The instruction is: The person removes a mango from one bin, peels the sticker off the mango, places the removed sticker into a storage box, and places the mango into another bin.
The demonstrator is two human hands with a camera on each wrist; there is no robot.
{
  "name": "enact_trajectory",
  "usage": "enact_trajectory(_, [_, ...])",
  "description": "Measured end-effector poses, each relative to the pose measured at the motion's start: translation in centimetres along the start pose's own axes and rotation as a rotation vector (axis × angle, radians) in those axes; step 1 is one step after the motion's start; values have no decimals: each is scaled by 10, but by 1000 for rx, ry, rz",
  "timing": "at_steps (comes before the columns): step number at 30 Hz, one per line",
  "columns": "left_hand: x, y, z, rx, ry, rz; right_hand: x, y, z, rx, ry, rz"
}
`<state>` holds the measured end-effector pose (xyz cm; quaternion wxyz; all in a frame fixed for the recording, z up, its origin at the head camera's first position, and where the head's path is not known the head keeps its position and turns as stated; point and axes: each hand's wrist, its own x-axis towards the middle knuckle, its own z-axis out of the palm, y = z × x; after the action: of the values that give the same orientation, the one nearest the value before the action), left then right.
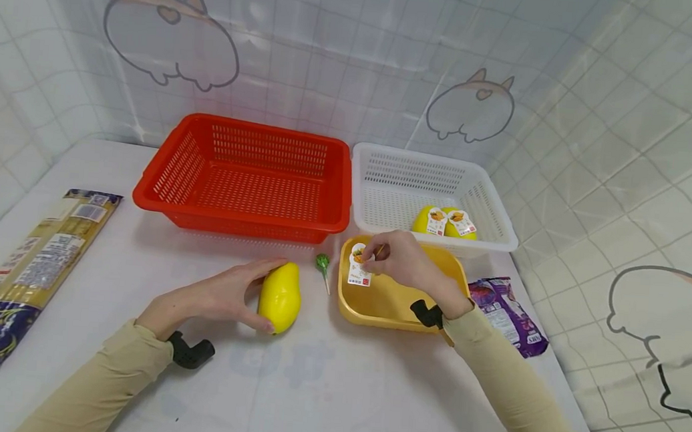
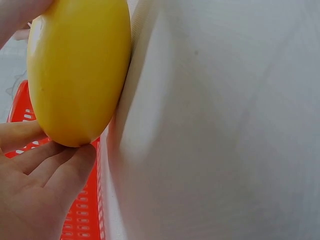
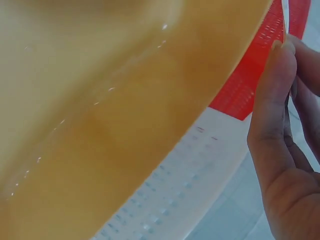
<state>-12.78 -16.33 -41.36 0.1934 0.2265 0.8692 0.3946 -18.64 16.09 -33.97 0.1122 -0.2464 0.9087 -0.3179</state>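
Left hand (image 1: 220, 294) gripping yellow mango (image 1: 280, 297) on surface (image 1: 322, 388), frame centre, right hand (image 1: 400, 260) pinching label tag (image 1: 359, 265) over yellow tray (image 1: 388, 299)

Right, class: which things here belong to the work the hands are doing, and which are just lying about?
In the work:
left hand holding yellow mango
right hand pinching label tag over yellow tray
white basket with two tagged mangoes

Lying about:
red basket
noodle packet
purple packet
green lollipop
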Motion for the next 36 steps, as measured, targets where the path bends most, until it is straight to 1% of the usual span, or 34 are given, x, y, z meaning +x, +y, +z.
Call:
enact_trajectory(5, [0,0,0,0,-4,4,3,5,-1,-9,-34,12])
enact_trajectory(10, [0,1,0,15,-2,4,6,11,0,-46,-59,-19])
enact_trajectory(14, [0,1,0,25,-1,7,11,17,3,-83,-78,-20])
enact_trajectory(19, [-1,1,0,23,-1,2,19,24,9,-136,-134,14])
enact_trajectory(23, [-1,0,0,17,0,0,24,27,14,-169,-175,0])
enact_trajectory(26, [-1,0,0,21,2,1,27,29,17,-190,-187,-17])
enact_trajectory(32, [-1,1,1,28,7,-2,31,31,21,-216,-201,2])
enact_trajectory(36, [-1,2,1,22,7,-3,34,34,24,-242,-201,-14])
